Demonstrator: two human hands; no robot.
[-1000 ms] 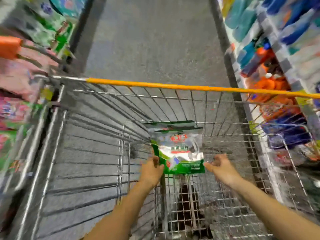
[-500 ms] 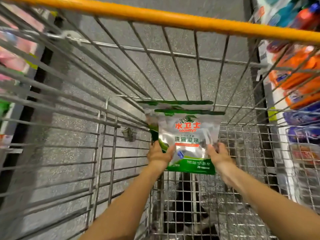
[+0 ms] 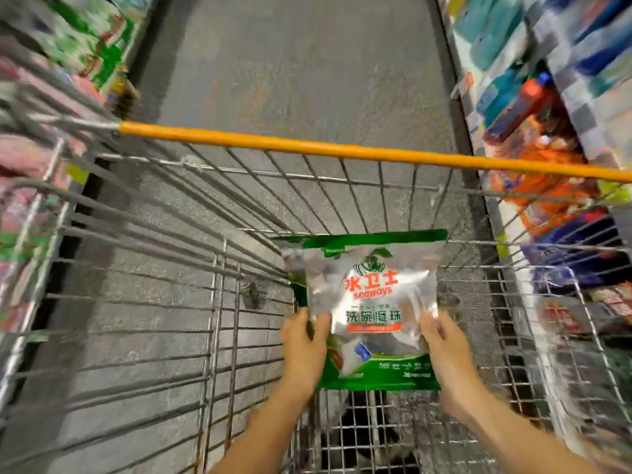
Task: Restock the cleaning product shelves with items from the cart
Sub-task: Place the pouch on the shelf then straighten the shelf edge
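A silver and green detergent pouch [image 3: 372, 302] with red lettering stands upright inside the wire cart [image 3: 212, 302]. My left hand [image 3: 304, 350] grips its lower left edge. My right hand [image 3: 448, 357] grips its lower right edge. A second green-topped pouch [image 3: 294, 265] shows just behind the first, on its left side. The cart's orange handle bar [image 3: 342, 150] crosses the view above the pouches.
Shelves of cleaning products run along the right, with orange packs [image 3: 547, 186] and blue packs [image 3: 581, 248] close to the cart. Pink and green packs [image 3: 85, 49] fill the left shelves. Grey aisle floor [image 3: 307, 63] stretches ahead beyond the cart.
Both hands closed on the pouch's lower edges and hold it up in the cart. The view pulled back, so the handle bar sits lower in frame.
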